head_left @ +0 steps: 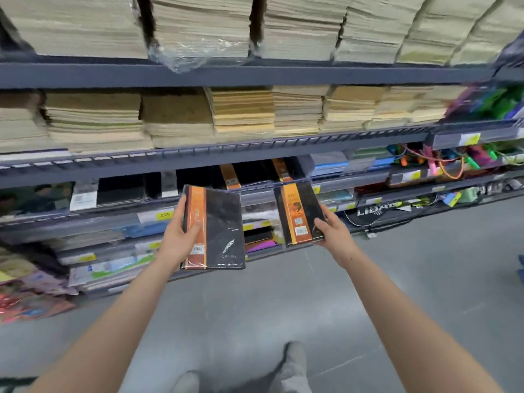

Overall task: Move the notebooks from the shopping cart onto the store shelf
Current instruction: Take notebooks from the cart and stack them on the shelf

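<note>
- Store shelf (255,73): dark tiers across the far side, upper tiers stacked with pale paper pads, lower tiers holding black notebooks and price tags.
- Larger notebook (219,228): black with orange band, wrapped, held upright before the shelf by my left grip (177,239), thumb on the cover.
- Smaller notebook (297,214): same design, to the right, held at its right edge by my right grip (334,234).
</note>
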The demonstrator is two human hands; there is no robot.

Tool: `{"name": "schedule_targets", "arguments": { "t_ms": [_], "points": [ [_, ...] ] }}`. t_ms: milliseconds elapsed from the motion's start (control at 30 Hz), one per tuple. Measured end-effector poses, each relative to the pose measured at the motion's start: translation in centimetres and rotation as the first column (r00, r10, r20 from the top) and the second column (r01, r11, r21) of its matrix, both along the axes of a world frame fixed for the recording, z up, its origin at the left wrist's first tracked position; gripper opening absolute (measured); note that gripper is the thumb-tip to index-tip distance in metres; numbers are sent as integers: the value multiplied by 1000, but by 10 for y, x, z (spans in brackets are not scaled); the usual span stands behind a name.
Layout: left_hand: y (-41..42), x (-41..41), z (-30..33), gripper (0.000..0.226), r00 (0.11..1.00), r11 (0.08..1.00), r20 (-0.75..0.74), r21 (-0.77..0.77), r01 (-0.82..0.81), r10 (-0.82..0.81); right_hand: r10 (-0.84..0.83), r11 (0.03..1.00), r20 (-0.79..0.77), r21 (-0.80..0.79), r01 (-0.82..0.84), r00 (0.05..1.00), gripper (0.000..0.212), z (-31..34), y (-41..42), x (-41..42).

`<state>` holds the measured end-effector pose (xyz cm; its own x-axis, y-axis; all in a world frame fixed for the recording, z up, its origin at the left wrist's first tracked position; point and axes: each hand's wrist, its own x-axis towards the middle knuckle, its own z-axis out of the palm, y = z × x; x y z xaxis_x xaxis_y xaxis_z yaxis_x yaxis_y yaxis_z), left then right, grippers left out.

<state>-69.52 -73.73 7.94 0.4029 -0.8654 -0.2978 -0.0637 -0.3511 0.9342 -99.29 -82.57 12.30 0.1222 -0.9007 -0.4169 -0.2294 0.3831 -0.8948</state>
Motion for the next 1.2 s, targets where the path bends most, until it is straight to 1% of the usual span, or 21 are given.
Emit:
{"name": "schedule_targets", "arguments": {
  "t_ms": [133,267,333,400,467,567,667,700,733,767,800,833,867,900,933,967,1000,1033,1100,1200],
  "points": [
    [-34,-40,-19,69,992,992,-8,8,-127,127,44,998,44,48,-46,998,40,-24,-59,-29],
    [-67,-65,-30,67,979,979,12,-7,-205,205,108,991,108,65,-115,988,40,-45,-106,-43],
    [-81,-72,-35,67,978,978,33,-39,-205,207,125,989,124,59,-133,984,45,-60,-129,-42],
    [-96,-71,-43,67,978,979,83,-79,-186,193,132,990,113,26,-136,985,46,-76,-154,-34],
    [-109,-68,-56,67,978,979,97,-107,-173,183,145,989,91,-9,-145,985,45,-92,-176,-22],
    [-125,-63,-78,66,981,977,84,-141,-162,175,118,993,105,-28,-116,987,49,-112,-200,-3],
    [-128,-62,-98,63,976,967,57,-160,-199,211,85,995,119,-61,-78,989,56,-123,-198,2],
    [-128,-62,-102,63,973,963,38,-156,-221,229,86,994,55,-78,-82,995,58,-124,-192,-1],
    [-126,-63,-104,63,970,960,14,-149,-238,243,87,987,-79,-128,-97,993,58,-125,-184,-5],
    [-125,-63,-105,63,968,958,-3,-140,-249,251,66,965,-275,-227,-131,959,57,-127,-176,-10],
    [-124,-62,-106,64,967,959,-8,-133,-252,253,2,905,-471,-375,-203,882,55,-129,-167,-15],
    [-123,-61,-105,64,967,959,-9,-130,-253,254,-87,784,-618,-526,-330,781,51,-131,-158,-18],
    [-122,-60,-104,65,966,957,-11,-131,-257,258,-146,631,-705,-607,-483,694,49,-132,-148,-16],
    [-122,-59,-104,66,966,957,-10,-137,-257,258,-161,489,-767,-609,-625,621,49,-137,-143,-13],
    [-121,-58,-104,66,967,957,-8,-142,-253,254,-141,389,-825,-554,-736,547,49,-143,-141,-9],
    [-121,-56,-106,66,968,958,-8,-141,-249,251,-101,349,-874,-479,-805,476,50,-150,-141,-5],
    [-120,-55,-107,66,968,958,-14,-139,-249,250,-59,355,-900,-423,-834,431,50,-154,-144,0],
    [-120,-54,-109,66,967,957,-21,-139,-255,255,-23,382,-908,-394,-836,418,51,-155,-150,3],
    [-120,-54,-113,66,962,951,-28,-145,-272,271,-3,415,-906,-385,-824,422,52,-156,-165,9],
    [-120,-56,-112,65,958,945,-10,-161,-283,285,12,408,-909,-376,-832,417,51,-154,-185,19]
  ]
}}
